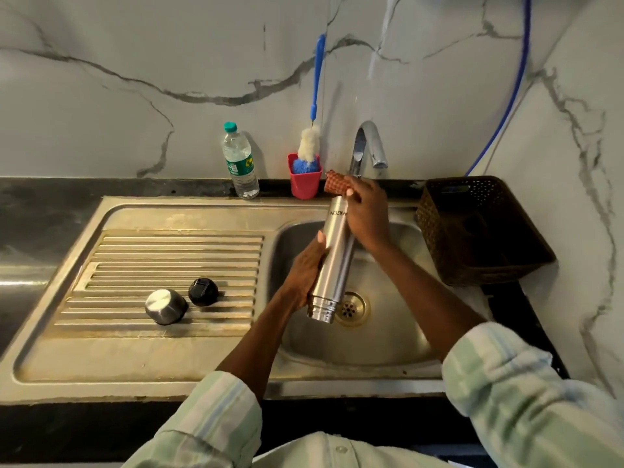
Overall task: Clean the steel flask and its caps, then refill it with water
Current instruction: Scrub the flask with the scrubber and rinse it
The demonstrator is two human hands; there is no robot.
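Head view: over the sink basin, the left hand grips the steel flask near its open mouth, long axis tilted, base up toward the tap; the right hand, nearer that base, rubs a checked scrub pad there. Both caps, steel and black, sit on the drainboard; a red cup holds brushes

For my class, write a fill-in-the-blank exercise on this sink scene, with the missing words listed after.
1. The left hand grips the steel flask over the sink ____.
2. The right hand rubs a checked ____ against the flask's upper end.
3. Two caps, the steel cap and the black cap, lie on the ribbed ____.
4. The bottle brush stands in a ____ cup.

Missing words: basin; scrubber; drainboard; red
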